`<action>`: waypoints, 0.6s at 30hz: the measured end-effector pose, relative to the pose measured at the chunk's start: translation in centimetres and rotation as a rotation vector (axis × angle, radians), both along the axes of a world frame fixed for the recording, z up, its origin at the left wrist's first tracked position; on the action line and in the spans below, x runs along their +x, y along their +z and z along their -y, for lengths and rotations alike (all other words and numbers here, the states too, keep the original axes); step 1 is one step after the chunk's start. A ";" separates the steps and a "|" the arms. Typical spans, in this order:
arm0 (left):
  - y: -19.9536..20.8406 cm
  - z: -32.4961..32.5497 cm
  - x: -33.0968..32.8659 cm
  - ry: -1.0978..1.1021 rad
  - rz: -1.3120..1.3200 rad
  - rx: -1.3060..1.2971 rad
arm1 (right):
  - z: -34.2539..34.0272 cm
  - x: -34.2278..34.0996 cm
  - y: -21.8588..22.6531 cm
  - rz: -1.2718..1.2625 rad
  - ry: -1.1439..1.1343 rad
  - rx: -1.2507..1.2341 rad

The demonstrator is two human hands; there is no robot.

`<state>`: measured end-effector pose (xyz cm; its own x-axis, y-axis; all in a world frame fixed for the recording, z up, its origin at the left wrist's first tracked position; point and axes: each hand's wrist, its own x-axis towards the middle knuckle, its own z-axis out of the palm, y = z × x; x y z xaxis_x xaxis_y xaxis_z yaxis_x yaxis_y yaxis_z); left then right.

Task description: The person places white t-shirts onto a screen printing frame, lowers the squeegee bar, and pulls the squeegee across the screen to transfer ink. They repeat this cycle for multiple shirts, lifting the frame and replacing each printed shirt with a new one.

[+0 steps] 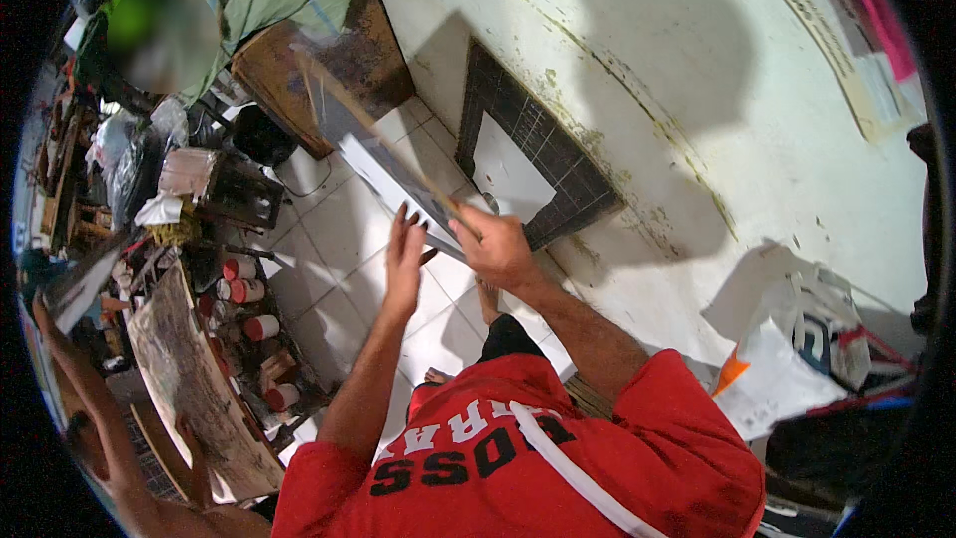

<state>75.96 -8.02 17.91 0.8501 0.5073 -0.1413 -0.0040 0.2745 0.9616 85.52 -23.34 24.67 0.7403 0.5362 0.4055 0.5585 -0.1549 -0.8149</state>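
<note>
Gripping the near end of a long, flat panel (375, 147) with a thin tan wood-coloured edge (400, 151), a grey face and a bright white strip along its left side (386, 177), the person's right hand (495, 251) is clamped on that tan edge with the fingers folded over it. The person's left hand (405, 264) is unclosed, its fingers extended and a little spread at the lower side of the white strip; whether the fingertips press on it or lie just beside it, I cannot tell. The panel is in the air in front of the body, above the white tiled floor (344, 244), slanting from the hands toward the upper left, and its far end is too blurred to read clearly. It looks straight and stiff, and probably light enough for one hand, though its length would make the far end tip and swing. The face may be smooth and slippery, perhaps brittle if it is glazed, so the firmer hold seems to be the tan edge, with an open palm supporting the opposite side. Both forearms reach forward from the red short-sleeved shirt (588, 458): the right one angles inward from the lower right, wrist fairly straight, back of the hand upward; the left one rises more steeply, its hand pointing up toward the panel. The two hands are near each other but apart.
</note>
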 end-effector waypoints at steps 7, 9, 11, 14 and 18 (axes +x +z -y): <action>-5.5 5.7 11.6 0.041 -0.607 -0.376 | 3.9 9.5 -11.9 -0.323 0.462 -0.555; -8.2 8.1 12.4 -0.120 -0.581 -0.221 | 5.3 13.4 -12.4 -0.230 0.569 -0.625; -10.3 9.5 13.1 -0.042 -0.601 -0.664 | 6.1 17.3 -12.4 -0.094 0.345 -0.650; -12.1 9.7 13.2 -0.086 -0.590 -0.646 | 7.7 21.0 -12.2 0.264 -0.387 -0.643; -12.2 10.1 12.7 -0.142 -0.625 -0.527 | 6.6 21.6 -13.2 0.220 -0.369 -0.895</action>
